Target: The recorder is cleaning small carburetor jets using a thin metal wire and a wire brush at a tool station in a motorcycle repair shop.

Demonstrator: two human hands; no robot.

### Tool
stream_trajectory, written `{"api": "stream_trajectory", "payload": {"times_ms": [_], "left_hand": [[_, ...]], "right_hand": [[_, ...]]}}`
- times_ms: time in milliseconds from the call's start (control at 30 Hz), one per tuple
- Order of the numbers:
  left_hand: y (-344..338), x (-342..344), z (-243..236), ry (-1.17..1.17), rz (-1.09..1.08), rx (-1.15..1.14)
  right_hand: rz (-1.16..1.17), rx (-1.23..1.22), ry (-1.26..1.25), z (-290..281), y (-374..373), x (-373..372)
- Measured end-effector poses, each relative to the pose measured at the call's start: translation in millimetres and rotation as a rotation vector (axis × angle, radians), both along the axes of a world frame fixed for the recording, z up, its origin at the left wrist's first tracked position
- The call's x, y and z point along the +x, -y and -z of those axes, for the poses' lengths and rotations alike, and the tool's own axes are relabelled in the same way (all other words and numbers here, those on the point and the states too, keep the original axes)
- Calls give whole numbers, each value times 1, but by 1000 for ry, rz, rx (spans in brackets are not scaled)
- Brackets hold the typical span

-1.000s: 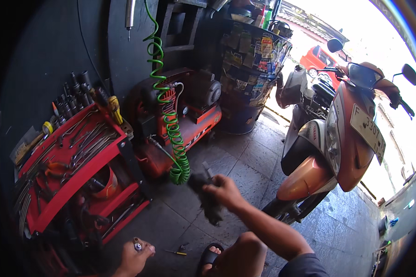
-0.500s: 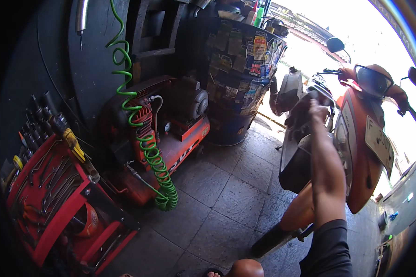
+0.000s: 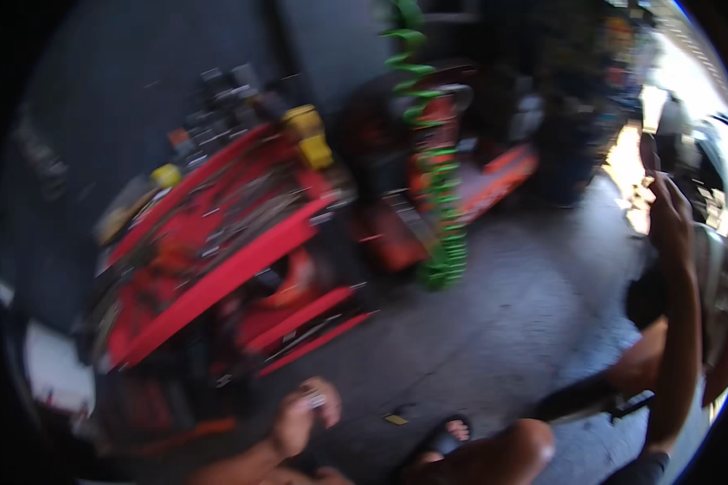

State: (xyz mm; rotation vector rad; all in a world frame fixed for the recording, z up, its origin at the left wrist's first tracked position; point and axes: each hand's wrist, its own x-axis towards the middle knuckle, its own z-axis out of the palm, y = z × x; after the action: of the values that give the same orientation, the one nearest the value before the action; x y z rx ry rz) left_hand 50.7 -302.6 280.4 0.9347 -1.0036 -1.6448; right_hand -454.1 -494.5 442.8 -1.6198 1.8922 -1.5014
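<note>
My left hand [image 3: 303,414] is low in the head view, in front of the red tool cart [image 3: 243,311]. Its fingers are curled, and a small silvery piece [image 3: 314,398], blurred, shows among them. At the right edge my right arm stretches out to the motorbike [image 3: 713,259]. My right hand [image 3: 671,214] is up beside the bike's front parts, and a dark narrow shape [image 3: 649,153] stands just above its fingertips. Motion smears those fingers, so whether they grip it does not show.
Wrenches and pliers lie on the cart's top, with a yellow-handled tool [image 3: 309,137] at its corner. Beyond it stands an orange-red air compressor [image 3: 501,182] with a green coiled hose [image 3: 443,218] hanging before it. A small yellow piece [image 3: 395,419] lies on the tiled floor near my foot.
My view has swung left and down, so the cart and compressor sit further right and the bike is at the edge. My left hand has come into sight; the right still reaches toward the bike.
</note>
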Motion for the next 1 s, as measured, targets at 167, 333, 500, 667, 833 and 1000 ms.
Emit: {"api": "stream_trajectory", "payload": {"times_ms": [167,333,500,667,833,1000], "left_hand": [[-37,14,-29,195,-104,-142],[-81,45,-48,338,-142,-246],[-105,53,-52,181,-142,-207],[-120,69,-45,107,-118,-144],[-127,72,-55,270,-134,-180],[-126,73,-55,282,-68,-253]], "right_hand": [[-437,598,251,83,-94,138],[-898,817,947,97,-177,239],[-1113,1085,1107,103,-238,292],[-1354,615,588,110,-250,320],[-1315,403,294,108,-268,330],[-1071,593,535,91,-282,342]]}}
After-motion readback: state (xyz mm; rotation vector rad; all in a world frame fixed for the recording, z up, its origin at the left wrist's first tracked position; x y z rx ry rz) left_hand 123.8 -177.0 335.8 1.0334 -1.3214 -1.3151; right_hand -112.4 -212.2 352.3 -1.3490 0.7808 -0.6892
